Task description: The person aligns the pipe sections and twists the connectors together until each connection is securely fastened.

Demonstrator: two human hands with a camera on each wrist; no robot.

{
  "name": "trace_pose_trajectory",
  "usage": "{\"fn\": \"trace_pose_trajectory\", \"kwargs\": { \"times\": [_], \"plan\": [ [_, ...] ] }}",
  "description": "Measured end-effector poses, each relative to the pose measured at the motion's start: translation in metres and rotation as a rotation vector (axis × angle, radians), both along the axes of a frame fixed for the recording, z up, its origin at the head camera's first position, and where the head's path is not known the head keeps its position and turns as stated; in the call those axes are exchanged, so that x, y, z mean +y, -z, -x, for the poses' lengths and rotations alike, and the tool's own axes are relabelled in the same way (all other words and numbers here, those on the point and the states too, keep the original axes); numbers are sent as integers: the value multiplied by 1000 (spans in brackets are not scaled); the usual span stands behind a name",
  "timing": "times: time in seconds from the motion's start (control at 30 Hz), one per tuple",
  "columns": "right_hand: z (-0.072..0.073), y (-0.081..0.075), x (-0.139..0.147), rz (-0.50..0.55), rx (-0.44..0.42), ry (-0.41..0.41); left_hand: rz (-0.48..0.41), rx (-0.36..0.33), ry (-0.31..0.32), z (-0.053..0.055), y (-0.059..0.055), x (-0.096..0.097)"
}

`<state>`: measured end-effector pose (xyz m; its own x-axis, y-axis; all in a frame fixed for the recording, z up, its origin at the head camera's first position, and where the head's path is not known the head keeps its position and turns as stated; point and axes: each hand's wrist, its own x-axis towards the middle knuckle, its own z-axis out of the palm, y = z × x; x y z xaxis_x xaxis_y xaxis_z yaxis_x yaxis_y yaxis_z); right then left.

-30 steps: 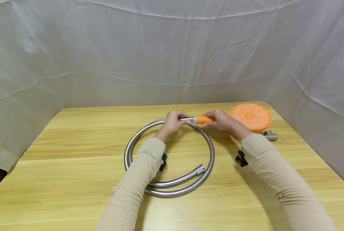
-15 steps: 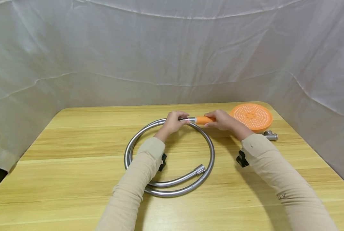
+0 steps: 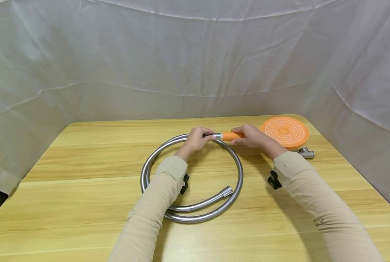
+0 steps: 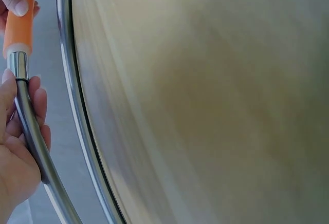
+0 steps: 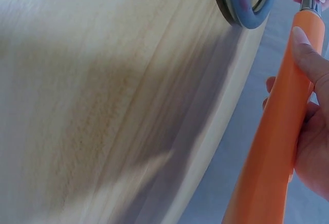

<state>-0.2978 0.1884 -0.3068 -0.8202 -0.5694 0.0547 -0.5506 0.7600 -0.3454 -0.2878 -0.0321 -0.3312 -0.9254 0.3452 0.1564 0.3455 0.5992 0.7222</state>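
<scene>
A coiled silver shower hose (image 3: 240,174) lies in a loop on the wooden table. My left hand (image 3: 196,139) grips the hose close to its metal end nut (image 4: 18,64), thumb on one side and fingers on the other. That nut meets the pale collar at the bottom of an orange handle. My right hand (image 3: 249,136) holds this orange handle (image 5: 280,116) of the shower head, its thumb along the top. The round shower head (image 3: 284,131), dotted with white nozzles, faces up at the far right. The hose's other end nut (image 3: 227,191) lies inside the coil.
A small metal tee fitting (image 3: 307,153) lies just in front of the shower head, partly hidden by the right sleeve. Grey cloth (image 3: 195,65) hangs behind and at both sides of the table (image 3: 83,203). A black wrist camera (image 3: 274,180) hangs under the right sleeve.
Both hands keep their places on the hose end and handle. Only slight shifts show: the left fingers move a little around the nut, and the shower head edges slightly right.
</scene>
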Motion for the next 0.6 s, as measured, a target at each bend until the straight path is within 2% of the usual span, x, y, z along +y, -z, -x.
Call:
{"fn": "trace_pose_trajectory", "kwargs": {
  "times": [0.33,0.6],
  "plan": [
    [0,3,0,14,0,-6,3,-11,-43,-1,-1,2],
    [-1,2,-1,8,-1,2,-42,-24,-64,0,0,1]
  ]
}}
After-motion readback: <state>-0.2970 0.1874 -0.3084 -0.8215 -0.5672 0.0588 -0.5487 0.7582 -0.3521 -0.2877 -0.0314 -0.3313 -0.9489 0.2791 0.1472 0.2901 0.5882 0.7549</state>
